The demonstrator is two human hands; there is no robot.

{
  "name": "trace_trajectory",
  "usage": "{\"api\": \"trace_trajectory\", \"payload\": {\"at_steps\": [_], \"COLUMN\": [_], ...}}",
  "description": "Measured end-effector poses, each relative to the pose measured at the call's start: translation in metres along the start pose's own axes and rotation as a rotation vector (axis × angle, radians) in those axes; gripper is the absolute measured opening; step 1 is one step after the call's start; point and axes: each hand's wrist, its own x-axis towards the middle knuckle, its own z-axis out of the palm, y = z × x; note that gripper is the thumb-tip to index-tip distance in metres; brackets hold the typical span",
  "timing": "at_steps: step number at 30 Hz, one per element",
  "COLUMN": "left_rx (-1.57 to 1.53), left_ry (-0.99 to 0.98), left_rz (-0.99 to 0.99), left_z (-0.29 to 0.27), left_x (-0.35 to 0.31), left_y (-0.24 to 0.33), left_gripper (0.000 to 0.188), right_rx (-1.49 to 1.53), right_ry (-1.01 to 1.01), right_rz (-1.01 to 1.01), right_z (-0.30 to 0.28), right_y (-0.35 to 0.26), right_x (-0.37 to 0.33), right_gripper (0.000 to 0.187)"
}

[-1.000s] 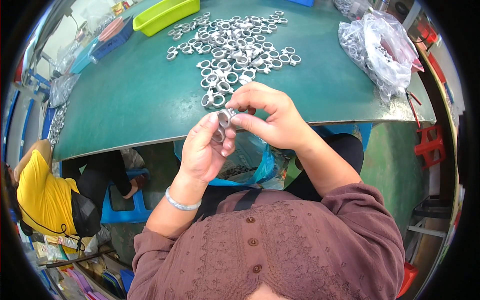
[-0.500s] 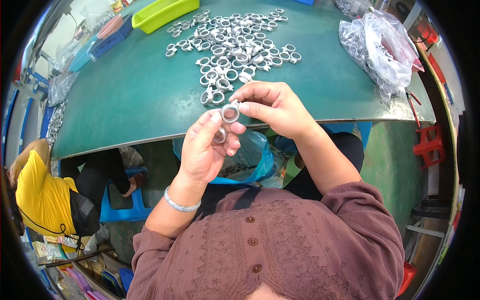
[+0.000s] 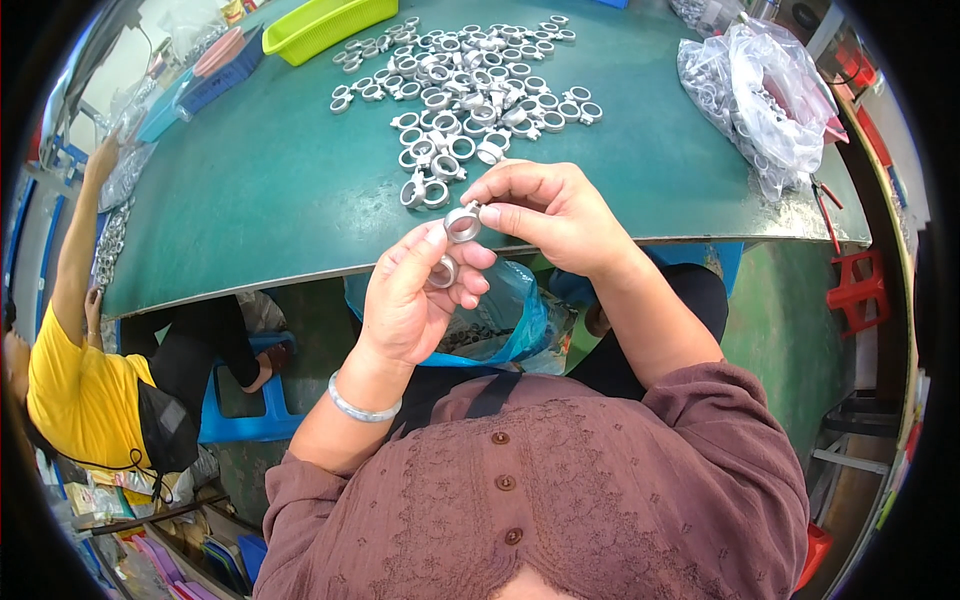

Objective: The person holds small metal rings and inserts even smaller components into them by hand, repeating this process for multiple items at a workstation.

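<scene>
Between my two hands, just over the table's near edge, is a silver metal ring (image 3: 462,225) with a small lug. My right hand (image 3: 545,212) pinches it by the lug with thumb and forefinger. The thumb and forefinger of my left hand (image 3: 408,290) grip the same ring from the other side. A second metal ring (image 3: 443,271) rests lower in my left hand, against the curled fingers. Beyond my hands a pile of similar metal rings (image 3: 470,85) with lugs spreads over the green table (image 3: 260,190).
A yellow-green basket (image 3: 330,28) and a blue tray (image 3: 218,80) stand at the far left. Clear plastic bags (image 3: 755,100) of rings lie at the right, near red-handled pliers (image 3: 828,205). Below the edge hangs a blue bag (image 3: 525,335). A co-worker in yellow (image 3: 85,385) sits at left.
The held ring has tilted slightly, showing more of its side wall, and my hands have shifted a little. At left the co-worker has raised an arm toward the plastic bag by the trays.
</scene>
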Motion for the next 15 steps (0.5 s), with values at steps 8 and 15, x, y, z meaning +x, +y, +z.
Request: {"api": "trace_trajectory", "payload": {"at_steps": [8,15], "left_rx": [-0.001,-0.083], "left_ry": [0.017,-0.059], "left_rz": [-0.028,-0.128], "left_z": [0.0025,-0.0048], "left_x": [0.0007,0.0037], "left_y": [0.0001,-0.002], "left_gripper": [0.029,0.034], "right_rx": [0.012,0.029], "right_ry": [0.004,0.022], "right_rz": [0.014,-0.012], "right_z": [-0.0012,-0.0011], "right_y": [0.0009,0.0002], "right_x": [-0.0007,-0.0018], "right_gripper": [0.014,0.014]}}
